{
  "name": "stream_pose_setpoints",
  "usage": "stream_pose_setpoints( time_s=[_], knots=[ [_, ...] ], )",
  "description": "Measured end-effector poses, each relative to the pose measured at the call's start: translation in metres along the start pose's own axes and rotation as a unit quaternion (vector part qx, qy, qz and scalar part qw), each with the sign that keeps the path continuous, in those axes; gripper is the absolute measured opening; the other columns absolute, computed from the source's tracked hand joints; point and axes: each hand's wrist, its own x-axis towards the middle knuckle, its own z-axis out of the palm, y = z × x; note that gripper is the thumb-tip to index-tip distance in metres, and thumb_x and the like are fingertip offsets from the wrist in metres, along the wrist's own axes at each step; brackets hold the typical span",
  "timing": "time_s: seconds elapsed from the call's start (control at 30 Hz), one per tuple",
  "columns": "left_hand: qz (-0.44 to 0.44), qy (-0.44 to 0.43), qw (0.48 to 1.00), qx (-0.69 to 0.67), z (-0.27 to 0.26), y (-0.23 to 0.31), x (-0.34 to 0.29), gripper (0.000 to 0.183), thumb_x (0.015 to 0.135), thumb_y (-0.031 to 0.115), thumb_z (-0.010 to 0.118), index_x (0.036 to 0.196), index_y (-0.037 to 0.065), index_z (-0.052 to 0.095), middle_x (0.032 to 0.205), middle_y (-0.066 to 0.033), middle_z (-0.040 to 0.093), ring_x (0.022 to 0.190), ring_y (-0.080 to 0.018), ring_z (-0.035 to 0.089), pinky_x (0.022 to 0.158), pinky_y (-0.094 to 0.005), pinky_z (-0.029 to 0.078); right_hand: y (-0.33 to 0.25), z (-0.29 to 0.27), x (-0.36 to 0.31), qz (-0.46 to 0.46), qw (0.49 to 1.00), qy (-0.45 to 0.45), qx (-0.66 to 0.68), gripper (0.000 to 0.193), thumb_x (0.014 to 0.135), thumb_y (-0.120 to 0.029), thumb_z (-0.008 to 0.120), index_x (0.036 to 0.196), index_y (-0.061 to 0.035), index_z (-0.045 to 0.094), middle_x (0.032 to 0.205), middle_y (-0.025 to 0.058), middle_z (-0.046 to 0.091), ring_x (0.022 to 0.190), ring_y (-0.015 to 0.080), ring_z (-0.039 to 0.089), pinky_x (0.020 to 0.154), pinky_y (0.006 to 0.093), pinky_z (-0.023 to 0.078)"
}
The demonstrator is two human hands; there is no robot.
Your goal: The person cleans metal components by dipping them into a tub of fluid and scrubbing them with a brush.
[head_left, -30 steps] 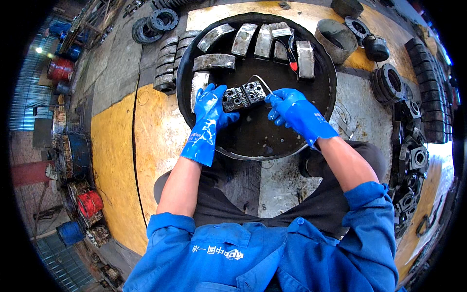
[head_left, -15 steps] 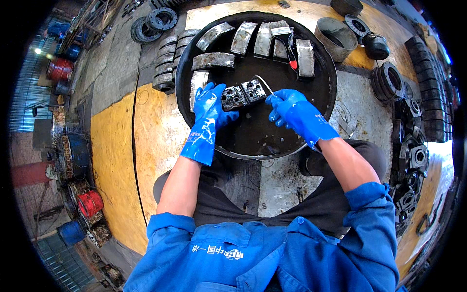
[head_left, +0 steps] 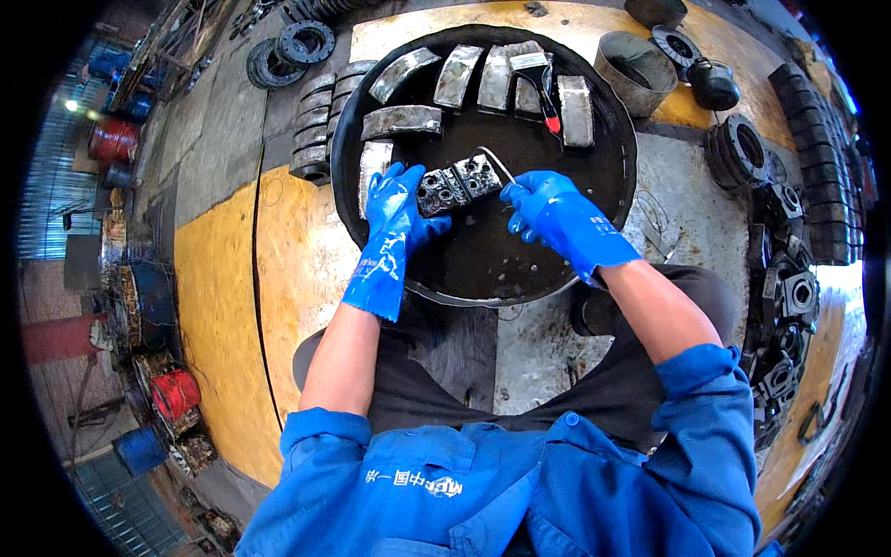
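Note:
My left hand [head_left: 397,202], in a wet blue rubber glove, is closed around the left end of a dark, oily metal block [head_left: 461,184] with several round holes in its face. The block is tilted, its right end higher in the picture, above a round black pan [head_left: 520,255] of dark liquid. My right hand [head_left: 549,212], gloved alike, pinches a thin bent metal rod [head_left: 497,161]. The rod's curved end reaches to the block's upper right edge; whether it touches a hole is too small to tell.
Several curved metal blocks [head_left: 401,121] lie along the pan's left and far sides. A paintbrush [head_left: 543,97] with a red-tipped handle rests among them. Round tins [head_left: 637,74], a black pot [head_left: 715,85] and flanged rings [head_left: 740,153] stand right of the pan. More metal parts [head_left: 787,297] are piled at far right.
The whole view has shifted slightly. Both hands keep their grips, and the block and rod stay in nearly the same place over the pan.

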Motion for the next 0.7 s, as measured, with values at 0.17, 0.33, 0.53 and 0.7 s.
stream_pose_setpoints(
  time_s=[0.17,0.33,0.53,0.7],
  knots=[
    [0.006,-0.011,1.0,0.005,-0.005,0.0,-0.002,0.106,0.06,0.041,0.101,0.153,0.013,0.059,0.156,-0.0222,0.058,0.152,-0.0403,0.047,0.131,-0.0505,0.03,0.003,-0.016,0.004,0.041,0.999,0.003,-0.034,0.033,0.11,-0.03,0.061,0.129,-0.005,0.073,0.089,0.0123,0.08,0.069,0.0206,0.074,0.062,0.0388,0.061],
    [0.011,-0.009,1.0,0.002,-0.004,0.001,0.001,0.103,0.061,0.041,0.1,0.151,0.013,0.06,0.154,-0.0206,0.06,0.152,-0.0398,0.047,0.13,-0.0506,0.031,0.026,-0.003,0.016,-0.027,0.998,0.055,0.017,0.033,0.11,-0.03,0.062,0.13,-0.0058,0.073,0.086,0.0108,0.078,0.068,0.0177,0.072,0.058,0.0347,0.058],
    [0.014,0.009,1.0,0.0,0.003,-0.007,0.001,0.101,0.061,0.042,0.099,0.15,0.013,0.06,0.152,-0.0199,0.062,0.151,-0.04,0.048,0.129,-0.0511,0.032,0.01,-0.007,0.004,-0.023,0.999,0.045,0.01,0.034,0.109,-0.029,0.064,0.131,-0.0043,0.072,0.09,0.0114,0.078,0.07,0.0181,0.074,0.062,0.0348,0.061],
    [0.018,0.011,1.0,0.006,0.0,-0.003,0.003,0.102,0.061,0.042,0.099,0.151,0.013,0.06,0.152,-0.02,0.062,0.15,-0.0403,0.049,0.129,-0.0517,0.032,0.024,-0.002,0.018,-0.013,0.998,0.05,-0.02,0.034,0.109,-0.03,0.063,0.132,-0.0069,0.073,0.092,0.0111,0.078,0.073,0.0165,0.073,0.066,0.0355,0.061]
  ],
)
